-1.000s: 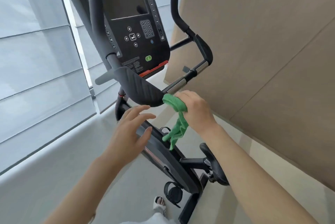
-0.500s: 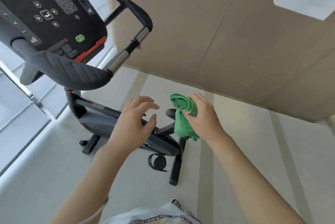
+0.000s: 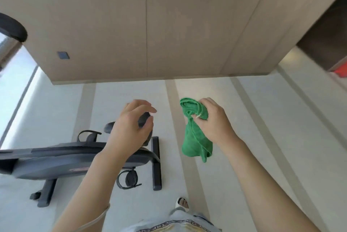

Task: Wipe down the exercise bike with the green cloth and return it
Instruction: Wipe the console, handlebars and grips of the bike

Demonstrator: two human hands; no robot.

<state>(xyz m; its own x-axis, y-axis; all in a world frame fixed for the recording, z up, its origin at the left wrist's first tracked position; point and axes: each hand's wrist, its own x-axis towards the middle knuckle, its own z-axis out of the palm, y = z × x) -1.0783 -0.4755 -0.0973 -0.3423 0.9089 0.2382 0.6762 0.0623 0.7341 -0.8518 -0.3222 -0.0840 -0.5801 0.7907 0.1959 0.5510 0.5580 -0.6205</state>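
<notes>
My right hand grips the bunched green cloth, whose loose end hangs down over the pale floor. My left hand hovers empty with loosely curled fingers above the seat of the exercise bike. The bike's dark body, pedals and rear foot lie low at the left, below and behind my left arm. A bit of its black handlebar shows at the far left edge. The cloth is away from the bike, to its right.
A tan panelled wall runs across the top, with a small dark socket. A dark opening with something red is at the right. Bright window at far left. My sandalled foot stands on the striped floor.
The view has swung right and down, away from the console and handlebar. My right hand has come off the handlebar with the cloth; both hands now hang over the floor by the bike's rear.
</notes>
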